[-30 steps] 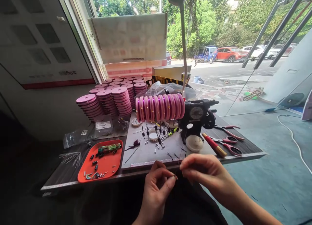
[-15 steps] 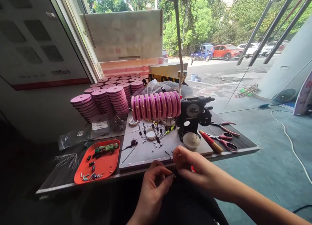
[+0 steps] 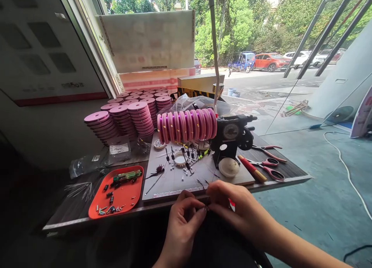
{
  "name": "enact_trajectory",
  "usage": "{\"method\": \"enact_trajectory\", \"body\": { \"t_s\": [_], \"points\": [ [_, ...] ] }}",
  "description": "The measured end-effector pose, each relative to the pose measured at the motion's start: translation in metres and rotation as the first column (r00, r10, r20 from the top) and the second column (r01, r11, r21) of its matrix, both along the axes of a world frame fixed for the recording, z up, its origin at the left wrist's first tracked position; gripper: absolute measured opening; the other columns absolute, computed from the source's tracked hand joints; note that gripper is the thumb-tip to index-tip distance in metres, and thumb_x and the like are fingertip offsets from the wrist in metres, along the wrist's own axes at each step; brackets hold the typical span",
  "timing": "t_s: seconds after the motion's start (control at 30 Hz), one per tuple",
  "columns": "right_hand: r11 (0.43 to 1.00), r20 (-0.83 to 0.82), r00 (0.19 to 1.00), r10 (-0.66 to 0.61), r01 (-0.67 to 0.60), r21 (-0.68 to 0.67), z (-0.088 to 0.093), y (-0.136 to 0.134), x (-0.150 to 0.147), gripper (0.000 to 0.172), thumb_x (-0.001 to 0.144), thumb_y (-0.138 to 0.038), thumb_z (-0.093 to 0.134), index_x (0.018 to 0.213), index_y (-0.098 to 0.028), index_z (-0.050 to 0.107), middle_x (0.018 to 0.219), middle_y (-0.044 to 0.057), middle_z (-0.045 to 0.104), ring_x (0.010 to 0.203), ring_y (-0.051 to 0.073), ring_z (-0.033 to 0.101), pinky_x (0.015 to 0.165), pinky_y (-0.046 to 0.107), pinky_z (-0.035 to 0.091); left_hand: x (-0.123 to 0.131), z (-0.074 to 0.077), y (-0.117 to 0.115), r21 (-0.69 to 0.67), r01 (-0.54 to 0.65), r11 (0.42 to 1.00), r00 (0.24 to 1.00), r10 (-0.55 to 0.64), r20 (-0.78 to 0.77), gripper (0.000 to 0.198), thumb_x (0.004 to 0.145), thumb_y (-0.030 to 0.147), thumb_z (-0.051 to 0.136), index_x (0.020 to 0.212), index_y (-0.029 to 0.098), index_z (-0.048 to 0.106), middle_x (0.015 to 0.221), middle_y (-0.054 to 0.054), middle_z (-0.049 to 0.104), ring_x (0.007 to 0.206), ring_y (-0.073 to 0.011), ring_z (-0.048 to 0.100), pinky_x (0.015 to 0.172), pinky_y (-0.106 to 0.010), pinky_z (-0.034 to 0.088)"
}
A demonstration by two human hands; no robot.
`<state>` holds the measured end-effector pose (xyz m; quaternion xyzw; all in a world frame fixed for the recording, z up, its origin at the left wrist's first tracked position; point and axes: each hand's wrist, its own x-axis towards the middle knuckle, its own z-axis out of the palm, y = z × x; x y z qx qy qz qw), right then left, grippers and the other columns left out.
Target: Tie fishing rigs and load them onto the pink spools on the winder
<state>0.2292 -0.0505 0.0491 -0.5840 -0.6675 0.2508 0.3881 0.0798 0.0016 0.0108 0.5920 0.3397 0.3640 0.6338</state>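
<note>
A small dark piece (image 3: 206, 208) is pinched by narrowed fingertips of left hand (image 3: 183, 219) and right hand (image 3: 234, 206); a tray (image 3: 129, 196) is seen at nine o'clock.

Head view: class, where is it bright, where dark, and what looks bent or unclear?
Head view: street daylight is bright; under the table is deep shadow; the wide lens bows the lamp pole; the small item between left hand and right hand is too tiny to read.
</note>
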Motion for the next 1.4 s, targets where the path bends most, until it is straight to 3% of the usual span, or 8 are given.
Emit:
{"method": "enact_trajectory", "body": {
  "t_s": [0.07, 0.17, 0.3, 0.47, 1.23, 1.4],
  "points": [
    [1.0, -0.01, 1.0, -0.026, 0.026, -0.009, -0.004, -0.003, 0.002, 0.003, 0.076, -0.016, 0.057, 0.074, -0.017, 0.054, 0.065, -0.001, 0.052, 0.057, 0.011, 0.048, 0.053, 0.021, 0.036, 0.0, -0.004, 0.0, -0.04, 0.014, 0.999, 1.0, -0.013, 0.022, 0.013, 0.069, 0.029, 0.065, 0.067, 0.017, 0.064, 0.075, 0.001, 0.043, 0.057, -0.008, 0.038, 0.05, -0.021, 0.029],
    [0.999, -0.034, 0.998, -0.043, 0.043, -0.002, -0.008, -0.005, 0.002, 0.009, 0.079, -0.018, 0.055, 0.071, -0.016, 0.058, 0.066, 0.0, 0.055, 0.058, 0.011, 0.05, 0.054, 0.02, 0.037, 0.0, -0.007, 0.0, -0.07, 0.022, 0.997, 0.999, -0.019, 0.036, 0.01, 0.069, 0.028, 0.065, 0.069, 0.017, 0.065, 0.076, 0.002, 0.044, 0.051, -0.0048, 0.036, 0.046, -0.02, 0.026],
    [0.997, -0.072, 0.995, -0.075, 0.077, 0.024, -0.012, -0.001, 0.001, 0.011, 0.079, -0.017, 0.054, 0.069, -0.016, 0.059, 0.065, -0.001, 0.057, 0.059, 0.01, 0.051, 0.055, 0.02, 0.037, 0.0, -0.003, -0.001, -0.141, 0.037, 0.989, 0.997, -0.027, 0.075, 0.003, 0.067, 0.021, 0.063, 0.068, 0.018, 0.064, 0.07, 0.003, 0.046, 0.048, -0.0044, 0.038, 0.046, -0.02, 0.028],
    [0.997, -0.145, 0.987, -0.066, 0.07, 0.024, -0.015, 0.004, 0.0, 0.013, 0.081, -0.02, 0.054, 0.071, -0.016, 0.062, 0.064, -0.001, 0.058, 0.059, 0.01, 0.052, 0.054, 0.019, 0.038, 0.002, 0.004, -0.002, -0.219, 0.039, 0.975, 0.996, -0.02, 0.091, 0.02, 0.053, 0.005, 0.051, 0.062, 0.017, 0.064, 0.066, 0.003, 0.047, 0.048, -0.0054, 0.037, 0.046, -0.02, 0.03],
    [0.996, -0.04, 0.996, 0.078, -0.076, 0.038, -0.005, 0.004, -0.002, 0.015, 0.082, -0.016, 0.054, 0.071, -0.016, 0.064, 0.068, 0.001, 0.06, 0.061, 0.01, 0.054, 0.056, 0.019, 0.039, 0.004, 0.008, -0.005, -0.263, 0.005, 0.965, 0.998, 0.011, 0.057, 0.019, 0.048, 0.005, 0.048, 0.057, 0.017, 0.061, 0.053, 0.006, 0.041, 0.049, -0.0068, 0.033, 0.047, -0.02, 0.027],
    [0.996, -0.048, 0.996, 0.075, -0.073, 0.051, -0.006, 0.005, -0.002, 0.014, 0.081, -0.016, 0.055, 0.07, -0.016, 0.063, 0.066, 0.0, 0.06, 0.061, 0.01, 0.053, 0.056, 0.019, 0.038, 0.005, 0.006, -0.003, -0.223, 0.08, 0.972, 0.993, -0.058, 0.106, 0.004, 0.059, 0.016, 0.063, 0.063, 0.015, 0.061, 0.053, 0.006, 0.042, 0.045, -0.006, 0.036, 0.046, -0.021, 0.026]
  ]
}}
